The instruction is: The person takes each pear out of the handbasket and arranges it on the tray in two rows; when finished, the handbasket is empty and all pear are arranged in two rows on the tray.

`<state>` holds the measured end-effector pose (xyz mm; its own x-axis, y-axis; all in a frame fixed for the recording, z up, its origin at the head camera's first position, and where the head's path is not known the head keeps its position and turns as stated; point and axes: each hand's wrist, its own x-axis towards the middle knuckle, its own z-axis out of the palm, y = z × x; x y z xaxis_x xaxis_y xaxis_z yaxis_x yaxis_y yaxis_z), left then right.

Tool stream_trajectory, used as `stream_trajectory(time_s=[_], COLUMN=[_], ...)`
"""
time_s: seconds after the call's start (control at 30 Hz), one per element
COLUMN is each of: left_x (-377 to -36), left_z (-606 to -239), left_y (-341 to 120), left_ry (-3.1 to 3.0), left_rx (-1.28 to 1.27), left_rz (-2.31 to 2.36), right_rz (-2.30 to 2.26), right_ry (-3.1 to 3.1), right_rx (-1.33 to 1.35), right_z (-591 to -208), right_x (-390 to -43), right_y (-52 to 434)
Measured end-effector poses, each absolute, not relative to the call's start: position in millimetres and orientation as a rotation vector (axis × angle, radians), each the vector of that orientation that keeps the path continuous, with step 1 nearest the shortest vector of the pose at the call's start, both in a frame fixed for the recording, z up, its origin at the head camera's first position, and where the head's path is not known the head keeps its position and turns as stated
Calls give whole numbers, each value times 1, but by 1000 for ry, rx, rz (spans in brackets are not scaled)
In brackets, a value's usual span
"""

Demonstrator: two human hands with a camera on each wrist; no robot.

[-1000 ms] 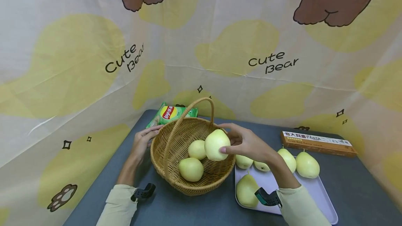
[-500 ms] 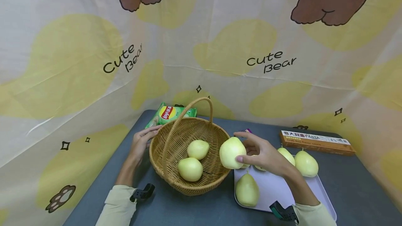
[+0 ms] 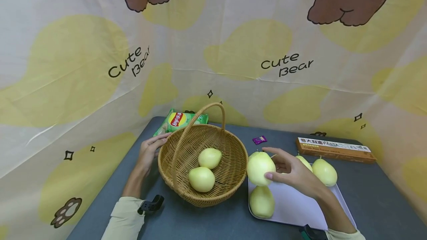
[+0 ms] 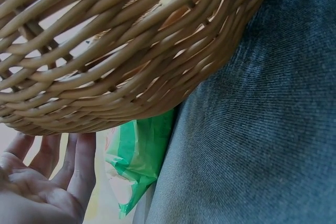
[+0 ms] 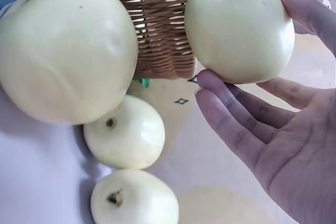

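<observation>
A: What lay closest to the camera?

B: A pear (image 3: 262, 202) lay on the near left corner of the pale tray (image 3: 300, 210). Just above it the right hand (image 3: 295, 173) held another, rounder pear (image 3: 260, 167) over the tray's left edge, thumb and fingertips (image 5: 220, 95) curled round it.

A: And beside that?

B: The wicker basket (image 3: 203, 160) stood just left of the tray on the grey table (image 3: 200, 221), with two pears (image 3: 205, 169) inside. The held fruit was outside it, right beside the rim.

A: The other hand?

B: The left hand (image 3: 150, 155) rested against the basket's far left rim, fingers stretched fairly straight along the weave, not wrapped round anything.

A: Farther back?

B: More pears (image 3: 324, 172) sat at the tray's far end, partly hidden by the right hand. Beyond were a green crisp bag (image 3: 180, 120) behind the basket, a small purple sachet (image 3: 259, 140) and a long pasta box (image 3: 335, 150).
</observation>
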<state>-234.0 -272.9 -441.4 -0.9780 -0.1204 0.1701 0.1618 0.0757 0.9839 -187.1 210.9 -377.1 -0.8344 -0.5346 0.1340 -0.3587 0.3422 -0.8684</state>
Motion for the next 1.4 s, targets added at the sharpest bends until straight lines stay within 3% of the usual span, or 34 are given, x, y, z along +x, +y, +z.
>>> stream_trajectory(time_s=[1.4], left_x=[-232], left_z=[-441], left_y=[-272], left_ry=[-2131], left_rx=[-26], left_rz=[-1998], right_rz=[-1447], right_ry=[2517], right_rx=[-599], right_z=[-421], right_x=[-158], right_y=[280])
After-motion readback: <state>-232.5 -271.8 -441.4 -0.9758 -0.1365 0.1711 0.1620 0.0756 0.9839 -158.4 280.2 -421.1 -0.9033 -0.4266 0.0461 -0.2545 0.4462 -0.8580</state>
